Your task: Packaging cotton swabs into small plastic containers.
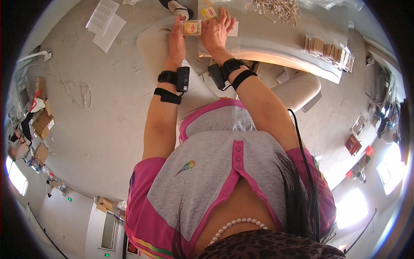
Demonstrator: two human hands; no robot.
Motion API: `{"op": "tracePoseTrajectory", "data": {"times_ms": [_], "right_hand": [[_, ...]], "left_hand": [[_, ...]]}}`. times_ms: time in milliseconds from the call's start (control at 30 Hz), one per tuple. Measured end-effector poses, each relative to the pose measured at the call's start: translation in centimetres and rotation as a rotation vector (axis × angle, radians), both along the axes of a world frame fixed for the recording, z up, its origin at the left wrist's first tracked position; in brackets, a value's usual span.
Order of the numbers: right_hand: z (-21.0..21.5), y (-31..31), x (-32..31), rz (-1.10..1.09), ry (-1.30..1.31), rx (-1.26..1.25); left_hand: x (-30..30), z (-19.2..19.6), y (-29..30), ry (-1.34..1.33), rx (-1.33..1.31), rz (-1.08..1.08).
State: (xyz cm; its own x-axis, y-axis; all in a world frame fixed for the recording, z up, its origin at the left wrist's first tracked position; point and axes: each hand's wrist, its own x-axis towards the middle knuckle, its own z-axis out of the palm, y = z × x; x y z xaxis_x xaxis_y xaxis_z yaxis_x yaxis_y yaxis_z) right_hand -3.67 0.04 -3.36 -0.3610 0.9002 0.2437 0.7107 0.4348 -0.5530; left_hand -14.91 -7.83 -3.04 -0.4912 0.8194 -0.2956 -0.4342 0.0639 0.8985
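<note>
A small clear pack of cotton swabs with a yellow and red label lies between my two hands, at the near left corner of the table. My left hand presses along its left end, fingers pointing away from me. On its right end rests my right hand, thumb side against the pack and fingers partly spread. Just beyond the pack, a yellow label card lies on the table beside my right fingertips. A pale flat piece shows partly under my right hand.
Loose wooden-stick swabs are heaped at the table's far side. A row of brown sticks in clear plastic lies along its right edge. Paper sheets lie on the floor at left. Cardboard boxes stand by the left wall.
</note>
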Motion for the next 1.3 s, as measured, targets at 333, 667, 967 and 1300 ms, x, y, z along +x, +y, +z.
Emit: {"op": "tracePoseTrajectory", "data": {"times_ms": [333, 667, 967, 1300], "right_hand": [[0.6, 0.6, 0.2, 0.093, -0.106, 0.042], [0.8, 1.0, 0.1, 0.057, -0.120, 0.002], [0.5, 1.5, -0.1, 0.097, -0.325, 0.117], [-0.2, -0.3, 0.3, 0.014, -0.169, 0.031]], "left_hand": [[0.0, -0.1, 0.1, 0.085, 0.041, 0.008], [0.2, 0.3, 0.0, 0.009, -0.030, 0.029], [0.0, 1.0, 0.4, -0.024, -0.066, 0.014], [-0.2, -0.2, 0.2, -0.272, 0.061, 0.034]]}}
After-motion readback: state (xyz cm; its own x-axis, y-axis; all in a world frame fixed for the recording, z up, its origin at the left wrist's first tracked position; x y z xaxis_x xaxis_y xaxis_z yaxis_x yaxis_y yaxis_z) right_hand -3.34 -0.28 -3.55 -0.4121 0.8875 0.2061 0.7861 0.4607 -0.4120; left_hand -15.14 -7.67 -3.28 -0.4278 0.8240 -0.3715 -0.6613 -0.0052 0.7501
